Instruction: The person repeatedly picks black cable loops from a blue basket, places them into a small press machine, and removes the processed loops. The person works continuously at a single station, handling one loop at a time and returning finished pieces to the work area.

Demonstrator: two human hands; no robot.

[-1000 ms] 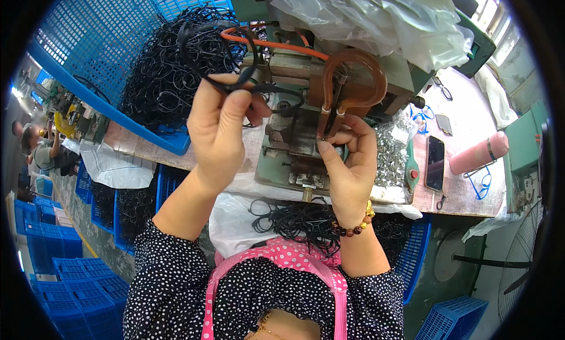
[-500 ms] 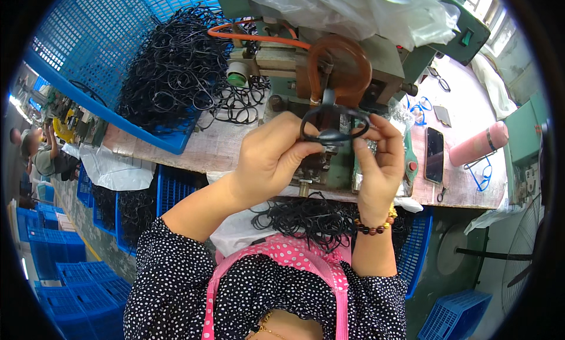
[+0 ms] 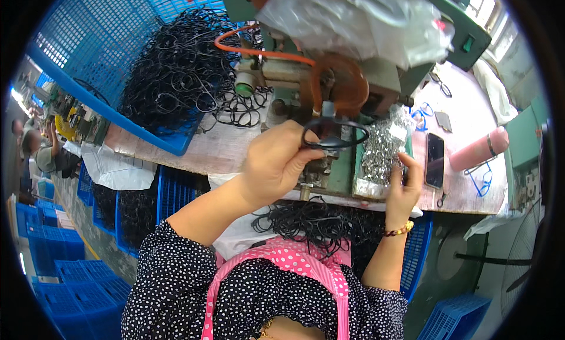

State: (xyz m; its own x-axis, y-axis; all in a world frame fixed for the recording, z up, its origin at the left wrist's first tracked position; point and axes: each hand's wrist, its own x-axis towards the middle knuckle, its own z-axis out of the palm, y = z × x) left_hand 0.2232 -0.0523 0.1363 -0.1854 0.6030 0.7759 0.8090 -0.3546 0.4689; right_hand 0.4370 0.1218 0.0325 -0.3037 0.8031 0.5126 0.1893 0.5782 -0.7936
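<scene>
The black elastic loop [image 3: 334, 134] is pinched in the left hand [image 3: 275, 163], held just in front of the small green press [image 3: 321, 113] at the bench [image 3: 200, 149]. Thin and limp, it could snag or slip there. The right hand [image 3: 405, 190] rests its fingers, loosely curled, on shiny metal clips [image 3: 381, 147], holding nothing visible.

The left hand [image 3: 275, 163] is raised at centre, its fingers [image 3: 303, 156] curled and pinched shut, the bare forearm angled up from the lower left. The right hand [image 3: 405, 184] is held lower, fingers partly bent, wrist braceleted.
</scene>
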